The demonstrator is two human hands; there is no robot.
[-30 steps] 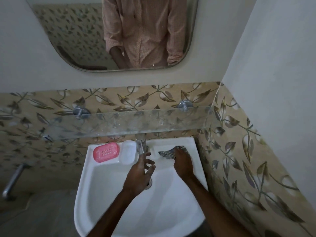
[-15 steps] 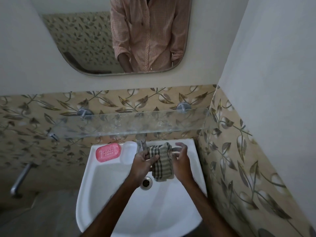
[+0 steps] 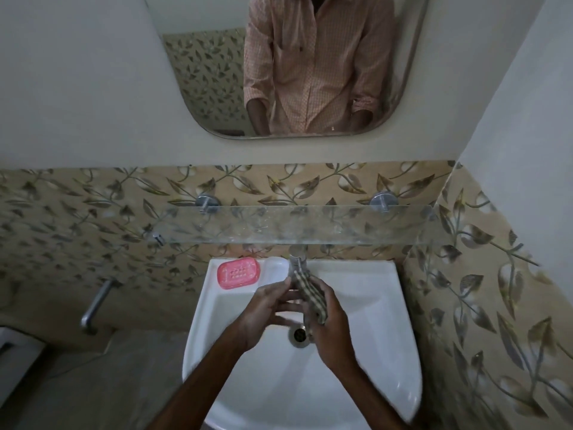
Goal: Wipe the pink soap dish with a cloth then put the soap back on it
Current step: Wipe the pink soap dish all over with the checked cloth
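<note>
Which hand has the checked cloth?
The right hand: the brown checked cloth is bunched in its fingers over the white basin. The left hand is beside it, fingers spread, apparently not gripping.

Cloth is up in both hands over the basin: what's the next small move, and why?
Probably carry the cloth, gripped in the right hand, left to the pink soap dish and begin wiping; the dish sits empty, with the soap beside it.
</note>
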